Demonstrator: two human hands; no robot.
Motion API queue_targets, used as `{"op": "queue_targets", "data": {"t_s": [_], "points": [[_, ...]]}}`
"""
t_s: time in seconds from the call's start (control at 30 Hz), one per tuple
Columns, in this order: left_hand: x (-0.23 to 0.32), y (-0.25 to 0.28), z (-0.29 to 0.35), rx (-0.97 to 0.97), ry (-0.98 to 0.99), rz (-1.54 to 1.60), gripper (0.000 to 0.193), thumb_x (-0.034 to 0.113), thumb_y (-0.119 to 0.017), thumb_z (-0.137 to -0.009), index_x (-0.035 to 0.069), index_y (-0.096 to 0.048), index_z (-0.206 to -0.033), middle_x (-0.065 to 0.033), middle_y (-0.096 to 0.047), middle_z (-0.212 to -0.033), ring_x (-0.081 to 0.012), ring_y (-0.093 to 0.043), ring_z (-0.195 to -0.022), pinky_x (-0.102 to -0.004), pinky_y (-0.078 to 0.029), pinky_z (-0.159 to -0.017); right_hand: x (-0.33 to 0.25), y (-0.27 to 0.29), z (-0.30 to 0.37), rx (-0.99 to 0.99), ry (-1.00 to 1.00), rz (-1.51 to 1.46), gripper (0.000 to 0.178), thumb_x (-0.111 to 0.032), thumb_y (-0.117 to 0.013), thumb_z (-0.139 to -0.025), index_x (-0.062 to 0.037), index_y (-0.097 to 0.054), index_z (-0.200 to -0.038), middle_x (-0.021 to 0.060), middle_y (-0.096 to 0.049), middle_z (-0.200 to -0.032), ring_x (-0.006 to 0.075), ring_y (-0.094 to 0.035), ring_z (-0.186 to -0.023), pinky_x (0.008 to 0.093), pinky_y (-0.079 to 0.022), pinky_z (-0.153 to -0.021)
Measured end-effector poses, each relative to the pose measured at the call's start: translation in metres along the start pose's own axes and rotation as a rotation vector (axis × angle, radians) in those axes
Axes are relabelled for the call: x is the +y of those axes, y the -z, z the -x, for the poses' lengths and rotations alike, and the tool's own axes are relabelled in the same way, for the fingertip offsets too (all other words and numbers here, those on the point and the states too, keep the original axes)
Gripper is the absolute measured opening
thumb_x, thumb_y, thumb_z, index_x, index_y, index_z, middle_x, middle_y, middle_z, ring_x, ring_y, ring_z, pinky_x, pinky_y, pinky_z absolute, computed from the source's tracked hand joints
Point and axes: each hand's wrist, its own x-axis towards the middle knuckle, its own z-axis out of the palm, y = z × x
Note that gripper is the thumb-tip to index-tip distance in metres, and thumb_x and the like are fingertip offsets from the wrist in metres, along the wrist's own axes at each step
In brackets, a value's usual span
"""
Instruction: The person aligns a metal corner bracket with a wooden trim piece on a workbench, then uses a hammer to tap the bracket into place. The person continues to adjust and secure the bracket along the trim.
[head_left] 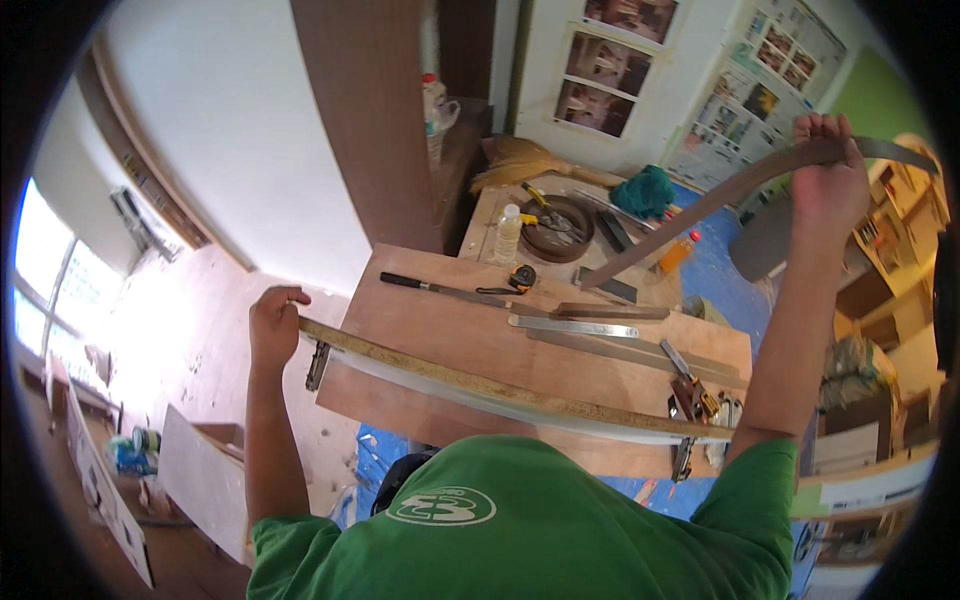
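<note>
At the left, my left hand (pixel 272 325) is closed on the end of a long board (pixel 480 381), whose raw chipboard edge faces up. Metal hinges, one left (pixel 317 366) and one right (pixel 683 458), are on the board's near side. High on the right, my right hand (pixel 832 180) grips a long brown edging strip (pixel 700 205). The strip curves down leftward toward the bench, and its other end sticks out past my hand. Beyond the board lie a file (pixel 440 289), a tape measure (pixel 521 278) and a steel ruler (pixel 574 327).
The wooden worktop (pixel 400 310) stands before me. At its right end are a chisel (pixel 676 358) and other small tools. Farther back are a clear bottle (pixel 508 234), a coil of brown strip (pixel 545 250) around pliers, an orange bottle (pixel 679 251) and a teal cloth (pixel 643 191).
</note>
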Motion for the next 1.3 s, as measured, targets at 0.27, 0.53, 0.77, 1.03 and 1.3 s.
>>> {"op": "queue_targets", "data": {"t_s": [0.27,0.53,0.77,1.03,1.3], "points": [[0.006,0.005,0.001,0.015,-0.115,-0.029,0.021,-0.004,-0.051,-0.086,0.0,-0.072,-0.091,-0.018,-0.074,-0.099,-0.0353,-0.07,-0.101,-0.043,-0.055,-0.091,-0.005,-0.039,0.062,-0.006,0.001,0.015,0.045,-0.032,-0.024,-0.118,0.0025,-0.049,-0.134,0.0258,-0.059,-0.116,0.038,-0.059,-0.101,0.0561,-0.054,-0.099],[0.003,-0.009,-0.004,0.105,-0.325,-0.098,0.017,-0.002,-0.054,-0.086,0.001,-0.071,-0.091,-0.0182,-0.073,-0.097,-0.0375,-0.067,-0.101,-0.0508,-0.046,-0.105,-0.022,-0.03,0.055,-0.293,-0.06,-0.181,0.044,-0.038,-0.033,-0.117,-0.0014,-0.053,-0.132,0.0187,-0.064,-0.104,0.0326,-0.058,-0.091,0.0482,-0.053,-0.085],[0.018,-0.018,-0.005,0.197,-0.398,-0.186,0.015,-0.001,-0.055,-0.082,0.001,-0.069,-0.086,-0.0167,-0.07,-0.089,-0.037,-0.067,-0.095,-0.054,-0.045,-0.109,-0.035,-0.055,0.05,-0.296,-0.061,-0.026,0.036,-0.035,-0.038,-0.115,-0.0059,-0.054,-0.128,0.0148,-0.068,-0.089,0.0331,-0.068,-0.077,0.0487,-0.058,-0.071],[0.019,-0.02,0.004,0.26,-0.33,-0.169,0.013,-0.001,-0.055,-0.078,0.003,-0.068,-0.078,-0.0137,-0.07,-0.081,-0.0337,-0.063,-0.082,-0.0472,-0.047,-0.095,-0.059,-0.07,0.03,-0.342,-0.081,0.225,0.025,-0.03,-0.05,-0.112,-0.0064,-0.053,-0.12,0.0171,-0.072,-0.084,0.0321,-0.073,-0.076,0.044,-0.059,-0.069],[0.021,-0.022,0.002,0.245,-0.315,-0.145,0.013,0.0,-0.057,-0.076,0.004,-0.069,-0.076,-0.0128,-0.071,-0.078,-0.0318,-0.064,-0.081,-0.0444,-0.046,-0.093,-0.044,-0.066,0.034,-0.415,-0.22,0.418,0.023,-0.029,-0.054,-0.111,-0.0065,-0.057,-0.114,0.0144,-0.073,-0.084,0.0244,-0.072,-0.069,0.0356,-0.057,-0.061]]}}
